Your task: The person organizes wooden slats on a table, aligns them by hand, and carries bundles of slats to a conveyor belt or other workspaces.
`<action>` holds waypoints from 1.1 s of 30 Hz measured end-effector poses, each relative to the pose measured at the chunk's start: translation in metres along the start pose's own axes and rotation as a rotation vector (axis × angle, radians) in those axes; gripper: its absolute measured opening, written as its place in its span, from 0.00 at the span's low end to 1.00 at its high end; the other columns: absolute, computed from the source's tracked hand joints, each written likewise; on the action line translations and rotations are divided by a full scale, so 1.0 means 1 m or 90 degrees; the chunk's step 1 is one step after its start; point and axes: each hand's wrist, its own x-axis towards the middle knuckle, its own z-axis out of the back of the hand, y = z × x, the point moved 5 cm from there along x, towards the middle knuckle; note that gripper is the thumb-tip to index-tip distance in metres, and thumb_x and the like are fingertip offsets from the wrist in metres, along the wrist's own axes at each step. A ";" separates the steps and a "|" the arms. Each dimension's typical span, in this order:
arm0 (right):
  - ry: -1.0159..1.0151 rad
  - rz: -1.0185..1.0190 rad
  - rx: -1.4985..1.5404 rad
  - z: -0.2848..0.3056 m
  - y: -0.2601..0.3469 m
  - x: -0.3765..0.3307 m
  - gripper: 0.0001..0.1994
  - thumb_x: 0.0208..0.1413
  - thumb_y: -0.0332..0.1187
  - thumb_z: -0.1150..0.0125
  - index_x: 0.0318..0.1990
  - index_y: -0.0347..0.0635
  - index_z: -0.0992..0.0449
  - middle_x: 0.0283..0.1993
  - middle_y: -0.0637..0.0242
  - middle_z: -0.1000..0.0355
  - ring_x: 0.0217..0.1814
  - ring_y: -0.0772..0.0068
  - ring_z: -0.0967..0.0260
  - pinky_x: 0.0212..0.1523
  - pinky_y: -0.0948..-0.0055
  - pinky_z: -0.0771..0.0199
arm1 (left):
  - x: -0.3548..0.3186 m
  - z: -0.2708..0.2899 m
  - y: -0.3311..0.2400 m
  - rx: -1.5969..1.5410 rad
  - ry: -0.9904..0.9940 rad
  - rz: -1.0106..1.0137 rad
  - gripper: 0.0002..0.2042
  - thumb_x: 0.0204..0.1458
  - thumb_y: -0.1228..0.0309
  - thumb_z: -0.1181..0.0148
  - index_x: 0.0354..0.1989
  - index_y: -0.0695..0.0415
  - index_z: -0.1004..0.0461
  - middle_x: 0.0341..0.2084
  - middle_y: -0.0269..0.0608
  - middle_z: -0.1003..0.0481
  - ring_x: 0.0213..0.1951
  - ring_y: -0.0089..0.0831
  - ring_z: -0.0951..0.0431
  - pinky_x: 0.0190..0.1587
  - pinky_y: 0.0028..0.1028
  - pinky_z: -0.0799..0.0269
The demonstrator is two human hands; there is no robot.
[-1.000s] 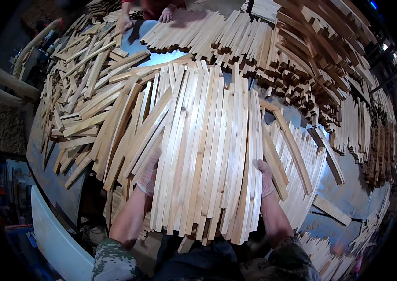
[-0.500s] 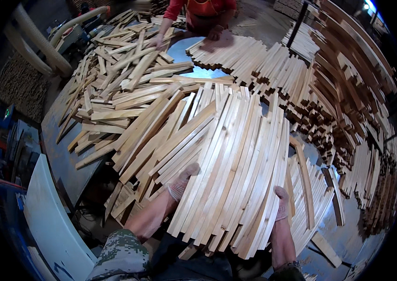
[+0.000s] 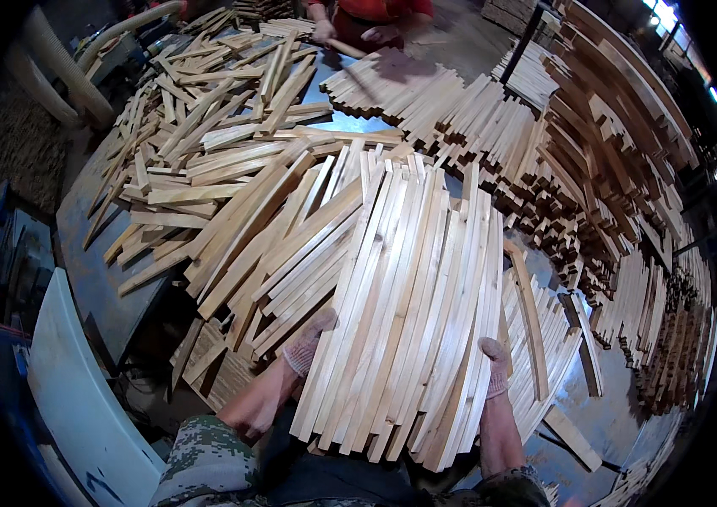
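Observation:
A broad bundle of pale wooden strips [image 3: 409,296] lies side by side in front of me, its near ends reaching over my lap. My left hand [image 3: 309,340], in a knitted glove, presses against the bundle's left side. Against its right side is my right hand [image 3: 495,368], also gloved, with the thumb up. The two hands grip the strips between them; most fingers are hidden underneath or behind the wood. Left of the bundle, more loose strips [image 3: 265,237] lean at a slant. On the right, a single longer strip [image 3: 529,317] rests across other strips.
A jumbled heap of strips [image 3: 198,127] covers the table's left side. Neat rows of strips [image 3: 426,97] and tall stacks [image 3: 604,127] stand at the far right. Across the table a person in red [image 3: 380,13] holds a strip. A pale curved panel [image 3: 79,380] stands at my left.
The bundle and both my hands have come slightly nearer to me. The person opposite has drawn a hand back from the heap and now holds a strip. My view has shifted slightly.

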 end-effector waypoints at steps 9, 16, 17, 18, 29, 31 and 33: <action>0.141 0.021 -0.022 -0.088 0.039 -0.062 0.30 0.52 0.44 0.37 0.56 0.27 0.21 0.51 0.45 0.18 0.52 0.47 0.18 0.57 0.51 0.14 | -0.047 -0.028 0.021 -0.017 -0.058 -0.061 0.32 0.60 0.48 0.31 0.65 0.59 0.25 0.52 0.43 0.18 0.48 0.31 0.15 0.51 0.32 0.16; 0.386 0.229 -0.295 -0.070 0.054 -0.017 0.17 0.58 0.44 0.33 0.37 0.36 0.16 0.38 0.60 0.17 0.38 0.63 0.18 0.41 0.61 0.13 | -0.130 -0.048 0.020 -0.106 -0.112 -0.186 0.33 0.59 0.46 0.31 0.64 0.59 0.24 0.51 0.44 0.17 0.47 0.31 0.15 0.51 0.31 0.16; 0.436 0.171 -0.241 -0.097 0.043 -0.029 0.16 0.58 0.44 0.33 0.35 0.37 0.16 0.38 0.61 0.17 0.38 0.64 0.18 0.42 0.61 0.13 | -0.150 -0.048 0.019 -0.121 -0.117 -0.228 0.33 0.59 0.46 0.31 0.64 0.59 0.24 0.52 0.43 0.17 0.48 0.31 0.16 0.52 0.31 0.16; 0.406 0.186 -0.257 -0.115 0.031 -0.036 0.16 0.59 0.42 0.34 0.36 0.35 0.16 0.36 0.61 0.18 0.37 0.64 0.18 0.41 0.62 0.13 | -0.171 -0.047 0.020 -0.126 -0.111 -0.256 0.33 0.60 0.46 0.32 0.65 0.59 0.25 0.53 0.43 0.18 0.49 0.31 0.16 0.53 0.31 0.17; 0.596 -0.082 -0.295 -0.256 -0.161 -0.143 0.17 0.51 0.42 0.27 0.36 0.35 0.19 0.37 0.55 0.18 0.37 0.58 0.18 0.38 0.60 0.12 | -0.462 -0.026 0.077 -0.048 -0.233 -0.523 0.43 0.62 0.41 0.39 0.77 0.59 0.39 0.68 0.49 0.29 0.64 0.37 0.24 0.66 0.37 0.27; 0.639 -0.039 -0.344 -0.269 -0.201 -0.168 0.15 0.50 0.42 0.26 0.32 0.39 0.20 0.33 0.59 0.20 0.34 0.64 0.20 0.34 0.65 0.16 | -0.517 -0.017 0.099 -0.027 -0.274 -0.574 0.44 0.61 0.39 0.39 0.77 0.59 0.39 0.68 0.50 0.29 0.64 0.38 0.25 0.66 0.39 0.28; 0.711 -0.005 -0.392 -0.279 -0.238 -0.164 0.12 0.53 0.40 0.28 0.32 0.40 0.20 0.34 0.61 0.19 0.35 0.65 0.19 0.37 0.65 0.15 | -0.561 -0.010 0.116 -0.013 -0.310 -0.600 0.45 0.61 0.37 0.40 0.77 0.59 0.40 0.67 0.50 0.29 0.64 0.38 0.25 0.66 0.40 0.28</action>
